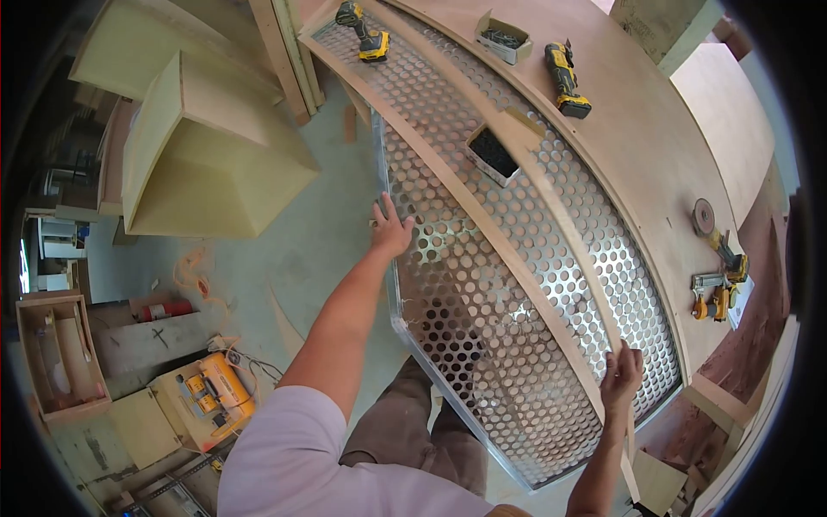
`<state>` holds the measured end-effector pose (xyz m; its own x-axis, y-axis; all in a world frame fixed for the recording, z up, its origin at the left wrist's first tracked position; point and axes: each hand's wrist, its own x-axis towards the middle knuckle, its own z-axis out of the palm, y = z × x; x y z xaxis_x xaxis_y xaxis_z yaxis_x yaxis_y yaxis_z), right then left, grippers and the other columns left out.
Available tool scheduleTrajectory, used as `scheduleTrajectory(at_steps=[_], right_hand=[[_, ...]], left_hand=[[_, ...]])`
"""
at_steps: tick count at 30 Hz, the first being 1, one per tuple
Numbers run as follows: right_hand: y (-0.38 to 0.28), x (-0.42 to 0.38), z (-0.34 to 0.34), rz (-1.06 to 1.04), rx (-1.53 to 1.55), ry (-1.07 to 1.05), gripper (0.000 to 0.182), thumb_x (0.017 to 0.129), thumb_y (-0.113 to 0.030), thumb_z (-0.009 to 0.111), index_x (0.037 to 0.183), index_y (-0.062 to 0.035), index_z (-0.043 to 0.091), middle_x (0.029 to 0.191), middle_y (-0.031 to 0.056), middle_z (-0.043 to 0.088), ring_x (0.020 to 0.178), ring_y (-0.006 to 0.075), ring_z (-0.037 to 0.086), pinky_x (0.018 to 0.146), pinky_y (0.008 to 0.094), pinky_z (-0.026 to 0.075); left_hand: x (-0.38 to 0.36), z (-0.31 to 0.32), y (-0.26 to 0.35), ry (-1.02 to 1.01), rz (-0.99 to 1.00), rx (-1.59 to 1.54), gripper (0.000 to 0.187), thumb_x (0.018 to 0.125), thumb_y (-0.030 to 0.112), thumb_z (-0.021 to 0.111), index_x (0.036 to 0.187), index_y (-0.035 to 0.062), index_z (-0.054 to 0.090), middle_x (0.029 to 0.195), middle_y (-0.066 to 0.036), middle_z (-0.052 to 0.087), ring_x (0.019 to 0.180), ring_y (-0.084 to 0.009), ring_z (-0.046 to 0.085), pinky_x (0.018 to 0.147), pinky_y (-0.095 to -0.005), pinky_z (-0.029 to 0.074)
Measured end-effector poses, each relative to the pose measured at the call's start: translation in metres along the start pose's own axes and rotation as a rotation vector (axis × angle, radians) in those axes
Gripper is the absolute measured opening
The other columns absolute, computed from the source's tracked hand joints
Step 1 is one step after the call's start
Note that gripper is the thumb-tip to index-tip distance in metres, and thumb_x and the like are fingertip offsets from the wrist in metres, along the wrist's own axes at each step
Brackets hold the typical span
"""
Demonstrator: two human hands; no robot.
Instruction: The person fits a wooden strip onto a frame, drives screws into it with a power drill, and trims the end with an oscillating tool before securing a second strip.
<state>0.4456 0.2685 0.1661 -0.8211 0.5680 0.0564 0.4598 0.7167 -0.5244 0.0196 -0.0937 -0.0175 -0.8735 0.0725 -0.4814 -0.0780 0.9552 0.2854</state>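
Note:
A perforated metal sheet (448, 345) with round holes lies over the wooden worktop. My left hand (392, 227) rests with fingers spread on the sheet's left edge, holding nothing. At the lower right, my right hand (622, 372) is closed around a long thin wooden strip (568, 228) that runs up across the sheet. Another wooden strip (482, 220) lies along the sheet to its left. A small box of dark screws (494, 155) sits on the sheet beside the held strip. The strip's upper part is blurred.
Near the top are a yellow-black drill (366, 33), a box of screws (504, 39) and another power tool (564, 79). A grinder (719, 237) and a nailer (713, 302) lie at the right. Large wooden forms (215, 146) and a yellow compressor (226, 389) stand left.

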Motion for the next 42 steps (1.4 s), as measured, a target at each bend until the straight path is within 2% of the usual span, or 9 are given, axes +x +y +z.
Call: scheduleTrajectory(at_steps=[4,9,12,15,19,25,28,38,42], right_hand=[[-0.024,0.011,0.034,0.028,0.043,-0.059,0.034,0.089,-0.002,0.073,0.123,-0.0008,0.069,0.086,0.0113,0.056,0.075,0.0249,0.058,0.069,0.0352,0.049],[-0.025,0.022,0.087,-0.029,0.079,-0.020,0.035,0.089,-0.007,0.077,0.123,-0.0033,0.071,0.080,0.0100,0.057,0.066,0.0229,0.057,0.061,0.0354,0.049],[-0.021,0.026,0.115,0.027,0.102,-0.077,0.037,0.088,-0.011,0.078,0.124,-0.0038,0.072,0.080,0.0094,0.058,0.067,0.0231,0.058,0.062,0.0357,0.050],[-0.011,0.027,0.144,0.027,0.021,-0.075,0.036,0.088,-0.014,0.078,0.123,-0.0032,0.073,0.080,0.0105,0.058,0.068,0.0238,0.057,0.064,0.0367,0.050],[0.004,0.020,0.173,0.079,-0.001,-0.041,0.039,0.089,-0.021,0.078,0.122,-0.0016,0.073,0.080,0.0135,0.057,0.073,0.0284,0.056,0.068,0.0401,0.049],[0.007,0.016,0.186,0.116,-0.032,-0.002,0.038,0.087,-0.024,0.079,0.118,-0.0014,0.075,0.082,0.0145,0.059,0.080,0.0313,0.057,0.076,0.0435,0.049],[0.007,0.018,0.186,0.033,-0.109,0.028,0.039,0.086,-0.025,0.080,0.117,-0.0022,0.076,0.083,0.0146,0.060,0.081,0.0312,0.057,0.078,0.0444,0.049],[-0.016,0.025,0.178,0.107,-0.168,-0.042,0.038,0.086,-0.028,0.079,0.118,-0.0079,0.076,0.085,0.0150,0.063,0.085,0.0327,0.060,0.080,0.0444,0.050],[-0.011,0.021,0.184,0.167,-0.120,-0.066,0.035,0.087,-0.029,0.077,0.117,-0.0111,0.076,0.089,0.0102,0.065,0.086,0.0319,0.061,0.079,0.0439,0.050]], left_hand=[[0.001,-0.004,0.002,-0.030,-0.006,-0.025,0.098,0.101,0.054,0.051,0.164,0.0187,-0.014,0.168,-0.032,0.004,0.136,-0.0578,0.044,0.114,-0.0533,0.040],[0.002,0.002,-0.002,0.007,0.022,0.032,0.097,0.102,0.048,0.051,0.164,0.0168,-0.016,0.167,-0.033,0.002,0.132,-0.0551,0.050,0.110,-0.0521,0.045],[0.002,0.001,-0.001,-0.004,0.019,0.024,0.096,0.103,0.048,0.051,0.164,0.0171,-0.017,0.167,-0.032,0.002,0.132,-0.0551,0.050,0.110,-0.0521,0.045],[0.003,-0.002,-0.001,-0.044,-0.005,-0.036,0.099,0.101,0.053,0.053,0.164,0.0188,-0.015,0.168,-0.031,0.003,0.136,-0.0584,0.043,0.114,-0.0532,0.040],[0.003,-0.003,0.001,-0.038,0.000,-0.027,0.099,0.101,0.053,0.053,0.164,0.0184,-0.015,0.168,-0.031,0.003,0.136,-0.0582,0.043,0.114,-0.0535,0.040],[0.006,0.005,-0.005,-0.001,0.024,-0.034,0.098,0.101,0.053,0.052,0.164,0.0191,-0.015,0.168,-0.031,0.003,0.137,-0.0582,0.042,0.115,-0.0538,0.039],[0.005,0.000,-0.003,-0.028,0.006,-0.037,0.098,0.102,0.052,0.052,0.164,0.0196,-0.015,0.168,-0.031,0.002,0.137,-0.0584,0.042,0.115,-0.0539,0.039],[0.006,0.006,-0.006,-0.026,0.006,-0.021,0.098,0.102,0.052,0.051,0.164,0.0194,-0.017,0.167,-0.033,0.001,0.139,-0.0577,0.040,0.114,-0.0546,0.040],[0.009,0.009,-0.007,0.002,0.023,0.014,0.099,0.102,0.052,0.052,0.164,0.0185,-0.017,0.167,-0.034,0.003,0.138,-0.0579,0.041,0.114,-0.0541,0.040]])
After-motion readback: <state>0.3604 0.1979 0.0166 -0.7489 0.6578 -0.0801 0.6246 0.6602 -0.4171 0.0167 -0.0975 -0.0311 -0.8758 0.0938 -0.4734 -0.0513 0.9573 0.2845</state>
